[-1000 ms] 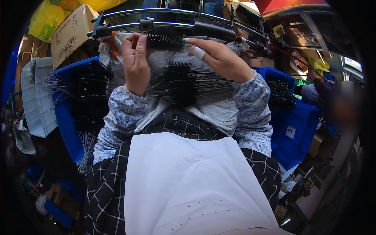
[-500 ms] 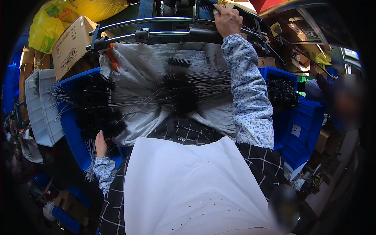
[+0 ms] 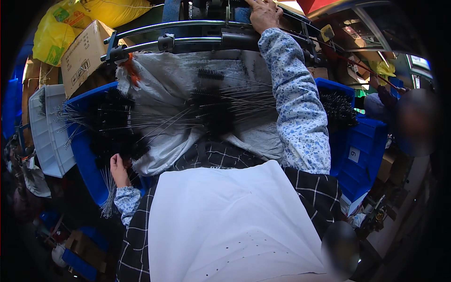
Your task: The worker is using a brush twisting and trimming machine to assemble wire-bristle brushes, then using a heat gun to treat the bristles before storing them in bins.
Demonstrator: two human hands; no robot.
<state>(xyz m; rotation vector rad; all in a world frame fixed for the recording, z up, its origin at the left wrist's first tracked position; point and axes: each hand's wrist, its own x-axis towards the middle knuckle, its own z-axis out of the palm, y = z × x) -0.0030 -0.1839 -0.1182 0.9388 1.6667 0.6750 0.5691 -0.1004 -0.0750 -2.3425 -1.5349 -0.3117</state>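
Observation:
My right hand (image 3: 265, 16) reaches to the machine (image 3: 213, 10) at the top of the view. Its fingertips run into the picture's edge, so whatever they touch or hold is hidden. My left hand (image 3: 119, 170) is low on the left, fingers apart and pointing up, with no object visible in it. It is beside black bristle brushes (image 3: 110, 120) with twisted wire stems, heaped over a blue bin (image 3: 87, 176). More brushes (image 3: 213, 110) lie in a bundle across a whitish cloth (image 3: 162, 75) before me, their stems pointing right.
Two metal rods (image 3: 197, 41) cross in front of the machine. A second blue bin (image 3: 359, 150) with brushes (image 3: 337, 109) stands right. At left are a cardboard box (image 3: 82, 61), a white crate (image 3: 49, 131) and yellow bags (image 3: 54, 33). Another person (image 3: 376, 101) is at far right.
My right hand has moved up and slightly left, its fingertips leaving the picture. The black brush seen by its fingers before is out of sight. My left hand has shifted slightly, its fingers spreading.

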